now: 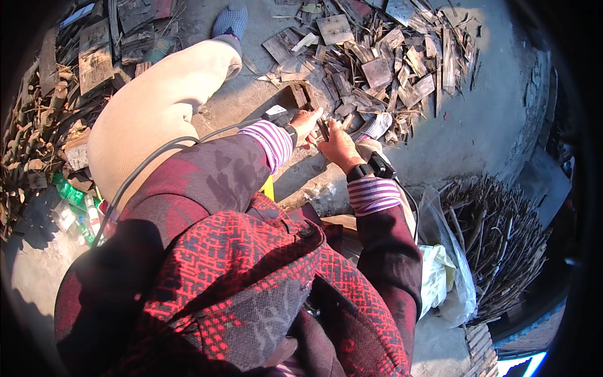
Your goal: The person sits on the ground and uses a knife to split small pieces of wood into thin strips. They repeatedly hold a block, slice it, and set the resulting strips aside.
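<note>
My left hand (305, 127) and my right hand (340, 143) are close together over the ground between my legs. Both close on a narrow strip of dark wood (323, 128) that runs up and away from me. Another short wooden piece (299, 94) lies just beyond my left hand; whether it joins the strip, I cannot tell. Fingers hide part of the strip. Just past the hands spreads a heap of split wood pieces (377, 73). Each wrist bears a strapped device with a cable.
Stacked sticks and boards (96, 59) stand at the left, with green plastic bottles (70, 191) beneath them. A bundle of thin twigs (499, 245) and clear plastic bags (447, 264) are at the lower right. My feet in grey socks flank the work area.
</note>
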`<state>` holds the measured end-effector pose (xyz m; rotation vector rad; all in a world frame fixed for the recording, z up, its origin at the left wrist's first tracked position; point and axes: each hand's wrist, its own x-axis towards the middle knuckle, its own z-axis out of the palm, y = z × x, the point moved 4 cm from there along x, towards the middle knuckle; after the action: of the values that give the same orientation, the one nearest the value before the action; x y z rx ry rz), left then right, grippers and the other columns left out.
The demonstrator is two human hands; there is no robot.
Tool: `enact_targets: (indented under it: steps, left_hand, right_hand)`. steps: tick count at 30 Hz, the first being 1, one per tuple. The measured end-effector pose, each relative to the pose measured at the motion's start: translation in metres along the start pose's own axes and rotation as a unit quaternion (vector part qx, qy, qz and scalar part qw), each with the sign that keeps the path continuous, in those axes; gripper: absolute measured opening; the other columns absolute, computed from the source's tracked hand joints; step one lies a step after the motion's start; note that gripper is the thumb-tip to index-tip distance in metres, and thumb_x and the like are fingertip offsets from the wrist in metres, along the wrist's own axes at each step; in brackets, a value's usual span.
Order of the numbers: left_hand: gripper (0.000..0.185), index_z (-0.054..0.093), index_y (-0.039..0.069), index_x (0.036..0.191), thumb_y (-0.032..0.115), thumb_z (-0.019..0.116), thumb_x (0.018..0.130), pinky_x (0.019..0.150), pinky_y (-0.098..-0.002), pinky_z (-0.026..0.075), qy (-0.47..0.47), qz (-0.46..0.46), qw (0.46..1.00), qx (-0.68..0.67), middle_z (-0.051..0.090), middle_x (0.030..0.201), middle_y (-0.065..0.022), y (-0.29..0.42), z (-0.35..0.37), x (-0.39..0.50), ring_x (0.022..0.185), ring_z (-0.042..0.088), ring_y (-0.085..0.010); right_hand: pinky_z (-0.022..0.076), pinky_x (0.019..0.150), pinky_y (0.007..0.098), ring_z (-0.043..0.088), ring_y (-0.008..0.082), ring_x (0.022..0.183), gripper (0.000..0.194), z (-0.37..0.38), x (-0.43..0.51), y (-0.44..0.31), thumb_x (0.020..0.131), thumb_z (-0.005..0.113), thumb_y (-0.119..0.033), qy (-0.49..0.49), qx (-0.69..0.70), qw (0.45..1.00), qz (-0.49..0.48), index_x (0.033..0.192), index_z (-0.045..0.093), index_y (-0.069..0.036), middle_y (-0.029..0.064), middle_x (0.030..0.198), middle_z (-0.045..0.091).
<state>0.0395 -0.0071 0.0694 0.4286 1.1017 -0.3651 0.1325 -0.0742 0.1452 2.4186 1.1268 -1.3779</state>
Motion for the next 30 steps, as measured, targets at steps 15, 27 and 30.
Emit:
enact_targets:
  steps: [15,27,30]
  left_hand:
    - [0.015,0.055,0.004,0.087,0.017,0.051,0.093,0.046,-0.0354,0.048,0.079,0.077,0.993,-0.033,0.056,0.073,-0.0078,-0.022,0.022,0.055,0.055,0.057,-0.0213]
    - [0.030,0.065,-0.006,0.088,0.023,0.060,0.083,0.067,-0.0385,0.052,0.121,0.034,0.991,-0.038,0.068,0.081,-0.0190,-0.016,0.022,0.046,0.077,0.068,-0.0274]
    - [0.031,0.065,-0.006,0.084,0.025,0.061,0.081,0.064,-0.0388,0.051,0.133,0.059,0.989,0.030,0.068,0.081,-0.0208,-0.020,0.018,0.064,0.074,0.067,-0.0301]
  right_hand:
    - [0.0512,0.073,0.0468,0.065,0.0400,0.086,0.034,-0.014,-0.045,-0.042,0.094,0.052,-0.026,0.048,-0.011,0.998,0.048,0.120,0.053,-0.005,0.0248,0.091,0.066]
    - [0.0497,0.071,0.0499,0.063,0.0433,0.082,0.026,-0.021,-0.044,-0.052,0.090,0.054,-0.025,0.088,0.073,0.992,0.055,0.104,0.058,-0.004,0.0258,0.083,0.065]
    - [0.0497,0.070,0.0516,0.063,0.0433,0.079,0.023,-0.022,-0.042,-0.051,0.089,0.054,-0.025,0.097,0.064,0.992,0.042,0.095,0.061,-0.004,0.0251,0.081,0.065]
